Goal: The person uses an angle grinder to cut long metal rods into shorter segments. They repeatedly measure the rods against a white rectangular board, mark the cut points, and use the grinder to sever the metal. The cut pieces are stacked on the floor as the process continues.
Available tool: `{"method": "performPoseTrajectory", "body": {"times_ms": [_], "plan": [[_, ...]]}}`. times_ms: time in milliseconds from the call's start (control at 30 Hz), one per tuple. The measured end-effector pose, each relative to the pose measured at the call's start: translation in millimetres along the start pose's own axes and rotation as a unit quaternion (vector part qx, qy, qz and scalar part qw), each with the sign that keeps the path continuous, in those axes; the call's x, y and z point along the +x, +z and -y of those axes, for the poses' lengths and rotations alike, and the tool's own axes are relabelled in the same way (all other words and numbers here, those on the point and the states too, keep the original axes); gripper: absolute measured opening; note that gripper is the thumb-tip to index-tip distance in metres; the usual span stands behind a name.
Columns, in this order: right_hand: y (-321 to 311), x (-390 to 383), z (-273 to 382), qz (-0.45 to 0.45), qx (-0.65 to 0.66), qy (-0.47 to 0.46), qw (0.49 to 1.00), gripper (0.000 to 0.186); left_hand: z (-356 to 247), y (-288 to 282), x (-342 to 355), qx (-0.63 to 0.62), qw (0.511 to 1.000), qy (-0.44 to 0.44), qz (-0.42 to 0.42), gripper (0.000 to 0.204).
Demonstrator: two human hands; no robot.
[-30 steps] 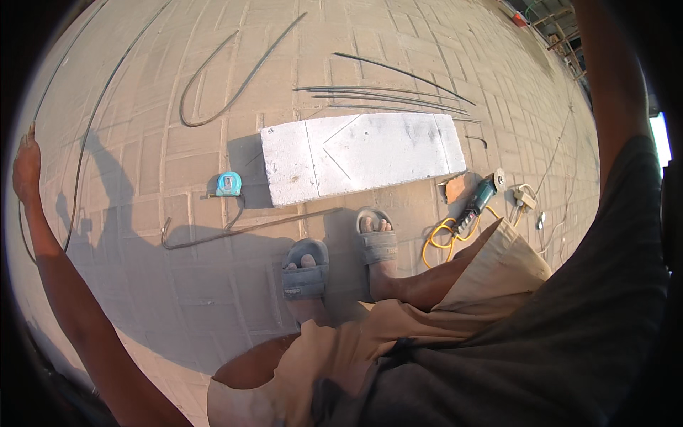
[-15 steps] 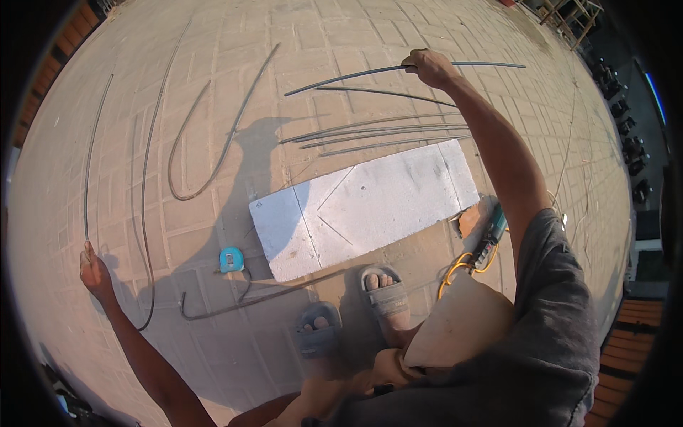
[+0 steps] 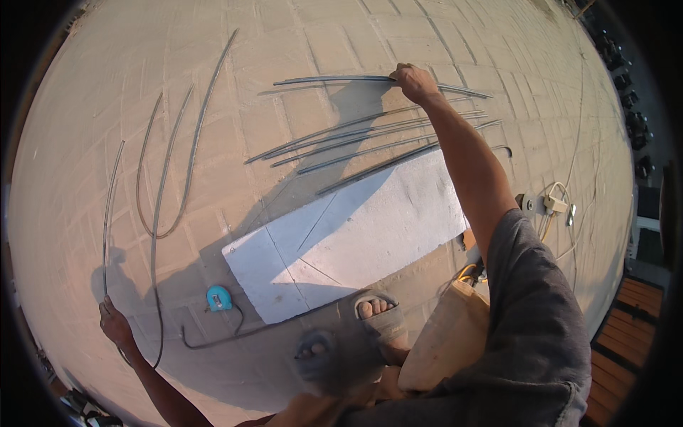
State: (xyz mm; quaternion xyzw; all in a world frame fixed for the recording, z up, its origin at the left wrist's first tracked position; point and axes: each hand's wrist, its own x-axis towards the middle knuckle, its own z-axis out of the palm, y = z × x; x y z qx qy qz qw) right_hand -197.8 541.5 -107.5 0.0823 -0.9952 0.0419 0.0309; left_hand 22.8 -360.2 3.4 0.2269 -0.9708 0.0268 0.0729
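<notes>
My left hand [image 3: 116, 324], low at the left, is closed around a long thin metal rod [image 3: 155, 267] bent into a narrow U. Its two legs reach away from me over the paving. At the far middle my right hand [image 3: 415, 84] grips a straighter metal rod [image 3: 320, 80], held crosswise above the ground. Several similar rods [image 3: 356, 135] lie beneath my right arm, beyond a long white block [image 3: 370, 220] marked with dark lines. Just right of the left-hand rod, another U-shaped rod [image 3: 201, 128] rests on the paving.
A turquoise tape measure [image 3: 218, 299] lies left of the block. A hooked rod [image 3: 228, 344] runs along the block's near side, by my sandalled feet [image 3: 376, 308]. To the right are a yellow cord [image 3: 466, 272] and a beige plug [image 3: 555, 205] with its cable.
The view has shifted. In the picture, the rod in my right hand has tilted, its right end now lower than its left. Both hands keep their grip on their rods.
</notes>
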Motion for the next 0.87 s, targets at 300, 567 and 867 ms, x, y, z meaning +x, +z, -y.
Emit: {"method": "performPoseTrajectory", "body": {"times_ms": [300, 567, 867], "plan": [[-26, -30, 42, 0.149, 0.225, -0.010, 0.963, 0.042, 11, -3, 15, -0.006, 1.000, 0.030, 0.005, 0.052], [-5, -55, 40, 0.113, 0.162, -0.033, 0.980, 0.045, 4, 2, 21, -0.004, 0.999, 0.048, 0.006, 0.051], [-14, -58, 60, 0.120, -0.102, -0.151, 0.976, 0.060, 16, 15, 34, 0.018, 0.999, 0.048, 0.006, 0.052]]}}
